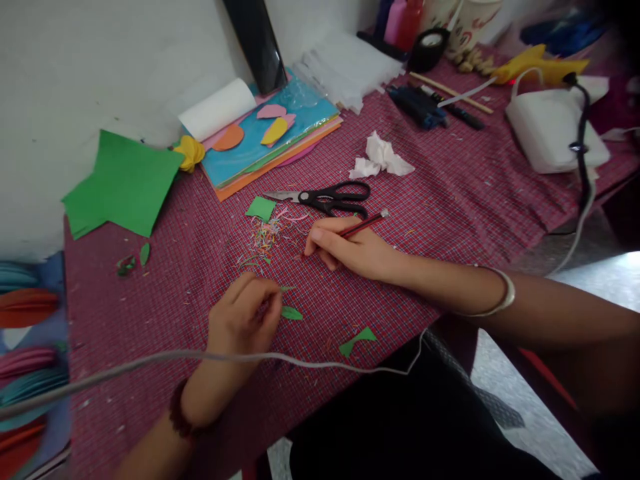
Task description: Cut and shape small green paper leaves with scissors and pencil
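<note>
My right hand (350, 250) rests on the red checked tablecloth (450, 200) and grips a red and black pencil (367, 222), tip down towards the cloth. My left hand (245, 320) lies nearer me, fingers curled and pinching a small green paper leaf (291, 312). Black scissors (327, 197) lie just beyond my right hand. A little green paper square (261, 209) and a heap of thin coloured paper shreds (263, 243) sit between the hands and the scissors. Another green offcut (357, 341) lies by the table's near edge.
Green paper sheets (123, 183) lean at the left wall. A stack of coloured sheets (273, 143) with cut petals lies at the back, next to crumpled tissue (380, 159). A white box (553, 130), yellow glue gun (537, 65), tape roll (429, 48) and a thin cord (200, 358) are around.
</note>
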The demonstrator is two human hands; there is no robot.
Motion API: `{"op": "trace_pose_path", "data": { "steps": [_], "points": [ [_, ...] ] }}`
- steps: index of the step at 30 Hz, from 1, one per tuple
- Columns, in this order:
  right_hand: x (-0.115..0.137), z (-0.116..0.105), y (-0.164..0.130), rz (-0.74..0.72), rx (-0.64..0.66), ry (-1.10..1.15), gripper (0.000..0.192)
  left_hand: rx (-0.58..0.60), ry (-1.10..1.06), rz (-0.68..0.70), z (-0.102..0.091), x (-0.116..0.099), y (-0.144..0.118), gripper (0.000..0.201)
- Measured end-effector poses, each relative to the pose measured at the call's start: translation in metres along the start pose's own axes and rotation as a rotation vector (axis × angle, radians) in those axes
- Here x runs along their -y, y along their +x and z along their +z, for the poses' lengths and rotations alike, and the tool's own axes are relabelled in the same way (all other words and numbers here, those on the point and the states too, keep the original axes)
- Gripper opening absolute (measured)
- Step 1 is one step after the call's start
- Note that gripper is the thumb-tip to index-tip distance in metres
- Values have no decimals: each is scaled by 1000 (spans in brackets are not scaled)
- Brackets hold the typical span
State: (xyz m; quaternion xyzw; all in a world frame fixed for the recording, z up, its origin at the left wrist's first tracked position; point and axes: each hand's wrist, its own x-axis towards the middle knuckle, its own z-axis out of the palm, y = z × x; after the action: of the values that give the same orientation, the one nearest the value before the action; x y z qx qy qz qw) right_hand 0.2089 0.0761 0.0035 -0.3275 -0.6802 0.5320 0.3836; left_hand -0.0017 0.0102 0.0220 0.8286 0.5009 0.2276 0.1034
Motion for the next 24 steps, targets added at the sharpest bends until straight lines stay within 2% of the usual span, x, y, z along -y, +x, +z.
{"op": "trace_pose_path", "data": {
  "steps": [6, 9, 12, 18, 21, 24],
  "points": [
    [3, -3, 1, 9, -52, -36, 32, -15, 146, 307, 23, 17, 27, 14],
    [5, -3, 2, 41, -53, -69, 31, 78, 159, 427, 29, 26, 29, 14],
    [6, -3, 2, 36, -49, -63, 31, 169, 179, 500, 24, 28, 27, 15],
    [7, -2, -1, 65, 25, -28, 28, 338, 184, 548, 7, 25, 28, 21],
    [5, 1, -2, 74, 77, 20, 18, 308, 206, 559, 4, 24, 21, 22],
    [0, 5, -3, 59, 77, 88, 8, 252, 256, 478, 5, 19, 6, 24]
  ]
}}
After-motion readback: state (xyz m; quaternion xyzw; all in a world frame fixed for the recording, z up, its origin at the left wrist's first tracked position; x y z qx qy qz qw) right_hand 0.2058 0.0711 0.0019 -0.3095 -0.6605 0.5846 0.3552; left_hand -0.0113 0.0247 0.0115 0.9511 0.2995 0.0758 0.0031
